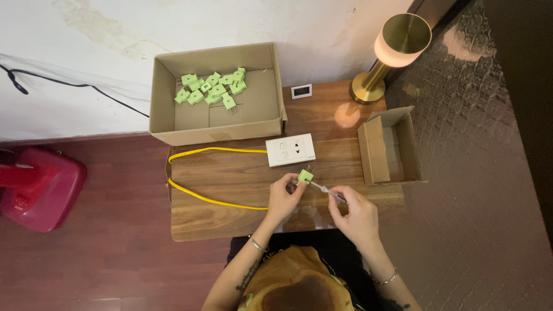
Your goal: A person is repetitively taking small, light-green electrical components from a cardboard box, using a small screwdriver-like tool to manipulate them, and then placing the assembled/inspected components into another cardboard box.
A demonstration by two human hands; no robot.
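Item: green plug [305, 175], hard moulded plastic, blocky, pinched in my left hand [283, 198] just above the table [230, 219]. Right hand [357, 216] closed on a slim clear-handled screwdriver [328, 191], tip at the plug. Best held steady, tip seated square. Beyond the grip: white socket plate [290, 150], yellow cable [213, 198], cardboard box [167, 115] of matching plugs [212, 90].

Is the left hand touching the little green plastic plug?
Touching. The head view shows the left hand pinching the small green plastic plug between its fingertips, no gap visible, above the wooden table. The right hand holds a thin screwdriver toward it.
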